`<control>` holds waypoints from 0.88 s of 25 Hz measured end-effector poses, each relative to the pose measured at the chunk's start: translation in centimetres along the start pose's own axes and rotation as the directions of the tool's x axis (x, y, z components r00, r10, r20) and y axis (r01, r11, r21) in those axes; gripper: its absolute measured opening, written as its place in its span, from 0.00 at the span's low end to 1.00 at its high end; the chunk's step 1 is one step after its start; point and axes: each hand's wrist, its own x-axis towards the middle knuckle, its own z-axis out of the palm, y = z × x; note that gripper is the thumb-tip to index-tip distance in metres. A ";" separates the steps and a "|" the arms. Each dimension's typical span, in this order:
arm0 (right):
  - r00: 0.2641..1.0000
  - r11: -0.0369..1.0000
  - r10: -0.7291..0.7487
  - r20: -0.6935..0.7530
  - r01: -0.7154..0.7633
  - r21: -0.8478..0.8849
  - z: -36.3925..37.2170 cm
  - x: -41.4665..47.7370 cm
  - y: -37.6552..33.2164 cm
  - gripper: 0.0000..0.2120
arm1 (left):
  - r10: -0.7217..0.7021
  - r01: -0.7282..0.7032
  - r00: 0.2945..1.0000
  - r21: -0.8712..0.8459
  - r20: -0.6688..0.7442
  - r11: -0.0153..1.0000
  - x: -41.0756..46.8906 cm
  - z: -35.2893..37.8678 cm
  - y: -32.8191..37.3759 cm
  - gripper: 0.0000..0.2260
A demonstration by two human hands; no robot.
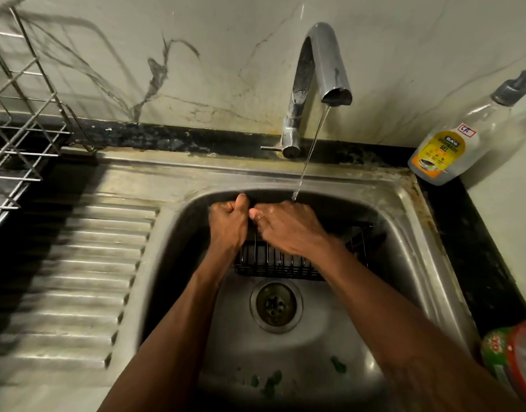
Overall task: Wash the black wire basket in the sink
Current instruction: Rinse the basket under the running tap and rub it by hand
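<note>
- Two hands meet knuckle to knuckle beyond the drain (pixel 276 304), inside the sink (pixel 404 233).
- The left hand (pixel 229 224) is a fist with the thumb up, curled round the top edge of the black wire basket (pixel 273 263).
- The right hand (pixel 288 227), wet, curls its fingers over the same edge.
- The basket sits just beyond the drain.
- A thin stream from the tap (pixel 321 69) lands on the right hand.
- A dish gel bottle (pixel 452 144) stands far right of the drain.
</note>
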 end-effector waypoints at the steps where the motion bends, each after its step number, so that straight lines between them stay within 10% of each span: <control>1: 0.999 1.000 0.024 0.045 -0.025 0.015 -0.5 -0.3 1.4 0.17 | 0.005 -0.005 1.000 -0.002 0.006 1.000 0.1 -0.1 0.0 0.21; 5: 0.945 0.926 0.289 0.155 -0.317 0.205 -3.9 -5.2 9.2 0.21 | 0.007 -0.007 1.000 -0.027 -0.004 1.000 -0.1 0.1 0.3 0.22; 10: 0.991 0.999 0.051 0.120 -0.053 0.013 -1.9 -2.4 4.9 0.16 | 0.009 -0.008 1.000 0.030 -0.017 1.000 -0.1 0.3 0.1 0.21; 22: 0.996 0.998 0.007 0.094 -0.002 -0.061 -2.3 -2.7 6.0 0.20 | 0.025 -0.018 0.991 0.053 -0.131 0.998 -0.6 -3.7 -1.3 0.24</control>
